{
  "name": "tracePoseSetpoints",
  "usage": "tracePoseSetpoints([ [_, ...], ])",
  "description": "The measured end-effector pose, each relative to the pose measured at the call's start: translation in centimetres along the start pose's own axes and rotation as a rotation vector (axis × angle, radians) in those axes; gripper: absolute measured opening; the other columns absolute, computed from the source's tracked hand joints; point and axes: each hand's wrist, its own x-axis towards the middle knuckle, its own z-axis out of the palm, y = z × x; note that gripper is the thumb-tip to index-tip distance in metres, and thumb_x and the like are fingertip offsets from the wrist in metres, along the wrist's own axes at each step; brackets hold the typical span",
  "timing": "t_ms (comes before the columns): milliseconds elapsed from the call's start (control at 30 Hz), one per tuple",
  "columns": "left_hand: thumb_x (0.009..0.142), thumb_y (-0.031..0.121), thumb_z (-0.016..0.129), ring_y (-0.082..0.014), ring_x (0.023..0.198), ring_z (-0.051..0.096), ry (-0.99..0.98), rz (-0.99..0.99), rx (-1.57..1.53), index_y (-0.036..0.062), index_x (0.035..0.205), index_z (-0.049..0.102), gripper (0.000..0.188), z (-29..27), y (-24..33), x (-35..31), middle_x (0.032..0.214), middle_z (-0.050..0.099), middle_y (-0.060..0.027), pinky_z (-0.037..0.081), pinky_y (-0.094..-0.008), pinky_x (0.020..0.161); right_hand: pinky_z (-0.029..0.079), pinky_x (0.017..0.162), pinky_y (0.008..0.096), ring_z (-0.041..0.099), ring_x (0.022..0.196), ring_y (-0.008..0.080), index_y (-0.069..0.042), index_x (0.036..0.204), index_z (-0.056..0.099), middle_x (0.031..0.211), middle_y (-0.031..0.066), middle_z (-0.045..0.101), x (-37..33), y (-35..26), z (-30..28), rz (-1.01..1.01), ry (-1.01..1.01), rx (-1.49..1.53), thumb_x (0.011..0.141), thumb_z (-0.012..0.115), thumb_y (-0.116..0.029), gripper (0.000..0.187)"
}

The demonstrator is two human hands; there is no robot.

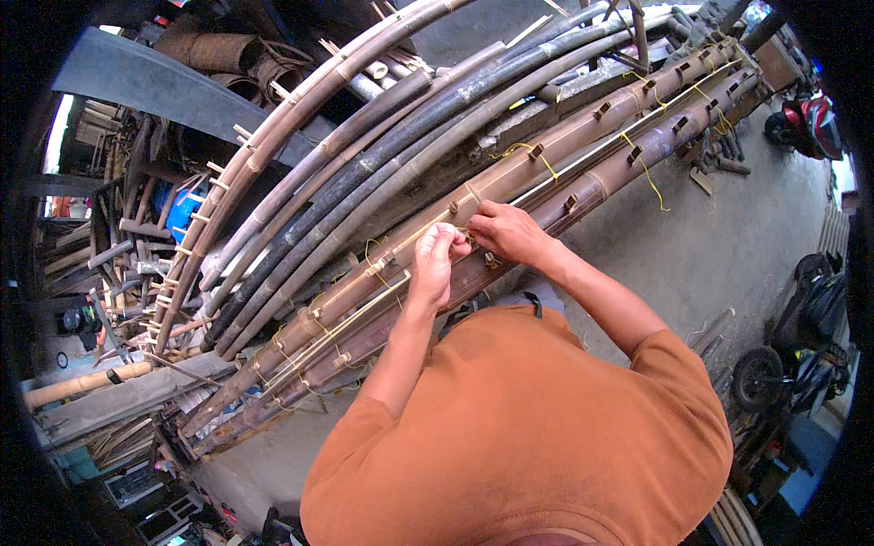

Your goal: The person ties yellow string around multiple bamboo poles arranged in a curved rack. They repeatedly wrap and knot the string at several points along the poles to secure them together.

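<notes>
Yellow string on brown bamboo pole, pinched by both hands' fingers.

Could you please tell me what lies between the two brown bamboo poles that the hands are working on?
In the head view, a thin pale bamboo strip lies between them.

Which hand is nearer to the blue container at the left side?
Left. The left hand is closer to the blue container; the right hand is further right on the bamboo poles.

Both hands pinch yellow string on bamboo pole
</notes>
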Motion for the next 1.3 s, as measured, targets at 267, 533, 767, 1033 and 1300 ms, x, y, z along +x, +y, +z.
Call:
tracePoseSetpoints([
  [267,0.1,0.015,0.055,-0.0017,0.045,0.026,-0.18,-0.176,-0.034,0.0075,0.086,0.056,0.016,3.2,8.3,-1.7,0.06,0.034,0.0086,0.023,-0.0217,0.041,0.051,0.067,0.0492,0.06,0.075,0.0399,-0.004,0.082,0.056,0.082,0.016,0.055,0.7,0.7,0.1,-0.013,-0.041,0.049,0.084,0.068,-0.014,0.015],
  [533,0.103,0.03,0.058,-0.0116,0.071,0.057,0.049,0.715,0.884,0.0021,0.113,0.068,0.032,0.6,9.3,1.5,0.079,0.062,-0.0009,0.048,-0.0275,0.068,0.053,0.071,0.0394,0.066,0.08,0.0294,-0.003,0.096,0.068,0.087,0.0136,0.064,0.6,-1.2,-2.4,0.136,0.072,0.308,0.092,0.067,-0.012,0.01],
  [767,0.107,0.054,0.036,-0.0084,0.047,0.045,-0.278,-0.178,0.645,0.006,0.122,0.069,0.06,-1.3,0.9,2.9,0.063,0.06,-0.0033,0.041,-0.0276,0.05,0.052,0.074,0.0267,0.063,0.082,0.0115,0.002,0.111,0.067,0.086,0.0024,0.068,0.7,-0.9,-1.4,0.564,0.429,1.281,0.1,0.063,-0.016,0.022],
  [1033,0.098,0.018,0.06,-0.0393,0.081,0.061,-0.115,0.606,1.266,-0.0027,0.095,0.068,0.022,-0.7,-0.2,-0.2,0.092,0.065,-0.0217,0.051,-0.0463,0.078,0.052,0.072,0.0446,0.064,0.079,0.0405,0.001,0.093,0.068,0.082,0.0212,0.066,0.3,-1.0,0.5,0.253,0.103,0.142,0.087,0.069,-0.014,0.016],
  [1300,0.095,0.014,0.062,-0.0361,0.097,0.066,-0.075,0.566,1.092,-0.003,0.108,0.07,0.023,-1.4,-1.9,1.5,0.106,0.069,-0.0199,0.051,-0.0413,0.088,0.051,0.076,0.0494,0.063,0.085,0.0424,-0.002,0.089,0.069,0.086,0.0201,0.065,0.5,-1.7,0.6,0.295,0.067,0.123,0.087,0.067,-0.02,0.018],
])
